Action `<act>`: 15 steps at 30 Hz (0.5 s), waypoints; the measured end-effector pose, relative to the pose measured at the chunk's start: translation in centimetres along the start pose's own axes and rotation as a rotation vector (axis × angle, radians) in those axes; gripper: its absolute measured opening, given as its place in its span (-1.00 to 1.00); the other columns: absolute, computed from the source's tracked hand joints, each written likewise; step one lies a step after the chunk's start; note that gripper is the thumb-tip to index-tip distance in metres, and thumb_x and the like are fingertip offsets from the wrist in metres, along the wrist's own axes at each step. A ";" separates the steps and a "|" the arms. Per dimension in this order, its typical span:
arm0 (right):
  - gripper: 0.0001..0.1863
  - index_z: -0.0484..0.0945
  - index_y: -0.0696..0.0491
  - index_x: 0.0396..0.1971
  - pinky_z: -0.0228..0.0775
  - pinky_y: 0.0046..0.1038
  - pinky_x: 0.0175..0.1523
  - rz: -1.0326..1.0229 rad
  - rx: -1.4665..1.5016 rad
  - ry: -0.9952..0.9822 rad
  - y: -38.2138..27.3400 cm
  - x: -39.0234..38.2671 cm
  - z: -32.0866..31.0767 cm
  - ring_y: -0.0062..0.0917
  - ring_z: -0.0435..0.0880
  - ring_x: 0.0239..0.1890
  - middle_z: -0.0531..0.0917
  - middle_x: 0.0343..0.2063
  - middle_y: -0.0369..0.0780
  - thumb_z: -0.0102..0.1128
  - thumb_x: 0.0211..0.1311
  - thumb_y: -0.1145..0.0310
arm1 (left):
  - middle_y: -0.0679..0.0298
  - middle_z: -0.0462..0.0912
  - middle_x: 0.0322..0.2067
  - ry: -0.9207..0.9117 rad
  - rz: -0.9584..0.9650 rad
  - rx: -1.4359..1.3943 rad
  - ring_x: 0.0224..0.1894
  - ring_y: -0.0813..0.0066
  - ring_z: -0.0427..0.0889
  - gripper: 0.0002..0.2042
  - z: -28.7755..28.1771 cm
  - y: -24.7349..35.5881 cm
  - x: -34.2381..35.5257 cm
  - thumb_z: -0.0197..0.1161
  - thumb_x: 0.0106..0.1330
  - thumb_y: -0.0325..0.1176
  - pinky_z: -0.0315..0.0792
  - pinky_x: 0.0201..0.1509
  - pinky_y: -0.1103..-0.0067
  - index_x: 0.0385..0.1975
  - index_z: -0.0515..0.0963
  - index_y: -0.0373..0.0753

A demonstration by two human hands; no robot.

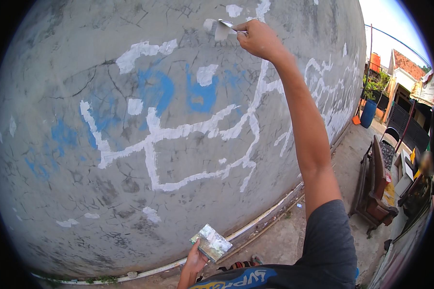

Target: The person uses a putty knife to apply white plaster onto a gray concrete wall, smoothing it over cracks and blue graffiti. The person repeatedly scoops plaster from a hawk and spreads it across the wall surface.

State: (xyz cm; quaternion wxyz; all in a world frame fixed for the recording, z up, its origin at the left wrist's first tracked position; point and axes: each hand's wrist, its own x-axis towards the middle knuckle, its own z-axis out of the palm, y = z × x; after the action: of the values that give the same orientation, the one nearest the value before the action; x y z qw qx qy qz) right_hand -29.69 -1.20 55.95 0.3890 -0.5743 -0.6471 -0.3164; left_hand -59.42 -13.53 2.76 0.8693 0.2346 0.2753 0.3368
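Note:
My right hand [255, 38], at the end of my raised arm, is closed round a putty knife [225, 25], its blade against the grey cracked wall [43, 96] at a patch of pale filler [222, 32]. Several irregular white filler lines and patches cover the wall, along with blue painted marks [197, 91]. Low down, my left hand [196, 260] grips a flat square board [210, 242] smeared with white filler and held out from my body.
A pale pipe [285, 202] runs along the wall's foot beside the concrete path [275, 248]. At the right stand a wooden bench [371, 188] and assorted clutter. Farther back are a blue barrel [368, 114], an orange tank [375, 61], plants, a gate and tiled-roof houses.

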 end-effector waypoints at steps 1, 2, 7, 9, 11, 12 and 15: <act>-0.58 0.60 0.06 -0.04 0.40 -0.30 -0.33 -0.003 -0.026 -0.022 -0.2 0.1 0.4 -0.22 0.47 -0.62 0.50 -0.68 0.00 -0.03 0.08 0.41 | 0.15 0.41 0.18 0.001 0.007 0.002 0.22 0.21 0.40 -0.45 0.0 0.0 0.1 -0.15 0.44 0.02 0.29 0.28 0.23 0.26 0.23 -0.25; -0.58 0.59 0.07 -0.04 0.40 -0.29 -0.32 0.003 -0.033 -0.014 -0.2 -0.2 0.9 -0.20 0.48 -0.61 0.51 -0.67 0.01 -0.02 0.08 0.42 | 0.15 0.41 0.18 0.002 0.013 0.005 0.22 0.21 0.40 -0.45 -0.1 0.0 0.4 -0.15 0.44 0.02 0.30 0.28 0.23 0.26 0.22 -0.25; -0.58 0.58 0.10 -0.03 0.42 -0.27 -0.28 0.026 -0.027 -0.092 -1.5 -4.1 3.0 -0.17 0.52 -0.57 0.53 -0.64 0.04 -0.02 0.07 0.44 | 0.15 0.42 0.17 0.015 0.013 0.008 0.21 0.20 0.41 -0.47 -0.2 -0.4 0.5 -0.14 0.44 0.00 0.30 0.27 0.23 0.26 0.22 -0.25; -0.58 0.59 0.11 -0.03 0.42 -0.28 -0.29 0.027 0.011 -0.107 -1.9 -4.8 2.3 -0.18 0.51 -0.57 0.53 -0.64 0.03 -0.03 0.07 0.43 | 0.15 0.41 0.17 0.016 -0.020 0.010 0.20 0.20 0.42 -0.47 0.0 0.0 0.4 -0.14 0.44 -0.01 0.31 0.27 0.23 0.25 0.22 -0.25; -0.58 0.59 0.11 -0.04 0.42 -0.28 -0.29 0.019 0.083 -0.068 -3.3 -4.7 0.2 -0.18 0.51 -0.57 0.54 -0.64 0.02 -0.04 0.07 0.44 | 0.15 0.41 0.17 0.017 -0.008 0.003 0.20 0.20 0.43 -0.48 0.4 0.0 0.5 -0.15 0.44 -0.02 0.32 0.27 0.23 0.25 0.22 -0.24; -0.59 0.59 0.11 -0.05 0.42 -0.29 -0.29 -0.002 0.080 -0.007 -3.2 -4.2 0.1 -0.19 0.51 -0.58 0.53 -0.65 0.02 -0.04 0.07 0.44 | 0.15 0.41 0.17 0.020 -0.008 0.006 0.20 0.20 0.43 -0.49 0.6 0.1 0.5 -0.15 0.44 -0.02 0.32 0.27 0.23 0.25 0.22 -0.24; -0.68 0.59 0.18 -0.22 0.44 -0.25 -0.28 -0.014 0.067 0.098 -3.1 -1.3 0.6 -0.14 0.55 -0.52 0.55 -0.61 0.04 -0.05 0.04 0.46 | 0.14 0.41 0.18 0.048 -0.032 0.028 0.21 0.20 0.42 -0.49 1.3 0.4 0.2 -0.16 0.45 -0.02 0.32 0.27 0.23 0.25 0.22 -0.24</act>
State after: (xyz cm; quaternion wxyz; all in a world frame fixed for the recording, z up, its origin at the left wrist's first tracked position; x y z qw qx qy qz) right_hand -32.84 -1.73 54.67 0.4369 -0.5401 -0.6416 -0.3252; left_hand -58.66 -13.43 3.86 0.8645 0.2341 0.3044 0.3244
